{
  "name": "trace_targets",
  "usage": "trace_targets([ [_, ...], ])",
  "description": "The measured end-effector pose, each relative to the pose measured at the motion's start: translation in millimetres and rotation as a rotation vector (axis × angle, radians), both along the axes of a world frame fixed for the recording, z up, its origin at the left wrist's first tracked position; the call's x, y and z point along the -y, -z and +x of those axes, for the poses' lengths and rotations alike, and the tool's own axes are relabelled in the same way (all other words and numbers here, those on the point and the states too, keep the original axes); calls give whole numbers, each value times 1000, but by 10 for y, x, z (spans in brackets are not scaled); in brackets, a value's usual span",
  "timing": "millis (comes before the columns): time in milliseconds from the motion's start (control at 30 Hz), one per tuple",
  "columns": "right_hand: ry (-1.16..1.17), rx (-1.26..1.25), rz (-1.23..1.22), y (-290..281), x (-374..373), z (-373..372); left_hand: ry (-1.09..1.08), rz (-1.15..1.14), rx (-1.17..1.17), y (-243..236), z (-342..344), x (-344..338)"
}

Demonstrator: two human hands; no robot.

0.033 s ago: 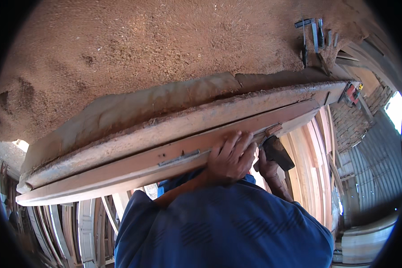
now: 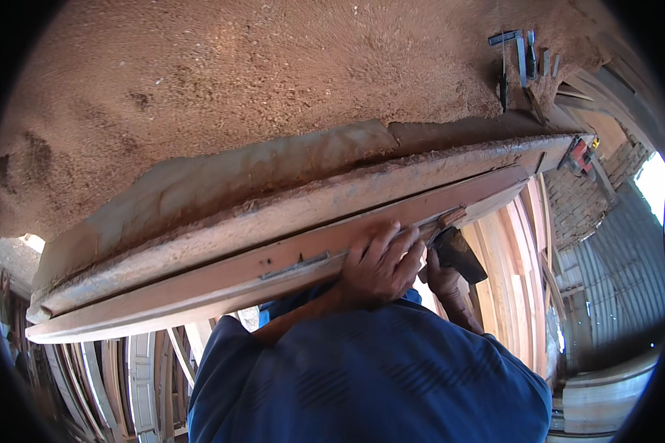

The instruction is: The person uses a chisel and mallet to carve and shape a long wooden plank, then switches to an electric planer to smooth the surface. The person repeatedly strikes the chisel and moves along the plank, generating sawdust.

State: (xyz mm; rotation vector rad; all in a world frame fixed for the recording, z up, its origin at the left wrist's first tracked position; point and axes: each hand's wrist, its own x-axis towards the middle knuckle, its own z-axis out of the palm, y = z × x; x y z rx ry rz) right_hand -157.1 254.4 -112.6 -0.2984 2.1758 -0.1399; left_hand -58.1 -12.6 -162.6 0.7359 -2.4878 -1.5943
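Note:
A long reddish-brown wooden board [image 2: 199,293] stands on edge along the near side of the workbench. My left hand [image 2: 380,267] lies on its upper edge, fingers spread and bent over the wood. To its right, my right hand [image 2: 443,279] is closed round a dark, block-headed mallet [image 2: 459,255]; the fingers and handle are partly hidden. Close above the mallet, a small piece of wood [image 2: 452,216] sits at the board's edge. Left of my left hand, a narrow metal strip [image 2: 294,266], like a lock plate, lies along the edge.
Thick sawdust [image 2: 273,81] spreads across the bench beyond its worn front rail [image 2: 222,214]. A bar clamp [image 2: 521,57] and a chisel [image 2: 531,55] stand at the far right. A red clamp [image 2: 582,156] is at the bench's right end. Planks [image 2: 506,273] lie below right; more timber [image 2: 143,376] leans below left.

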Motion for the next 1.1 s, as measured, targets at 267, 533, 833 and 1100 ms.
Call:
trace_targets([
  [267, -8, -45, -2, 18, 373, -50, 47, 5, -8, 64, 16, -44],
  [533, 3, 10, 63, -99, 312, 20, 104, -83, 44, 56, 82, -58],
  [833, -50, 47, 77, -86, 176, -16, 14, 18, 103, -37, -20, -68],
  [1100, -147, -153, -57, 15, 367, -110, -5, -107, 97, -20, -108, -124],
])
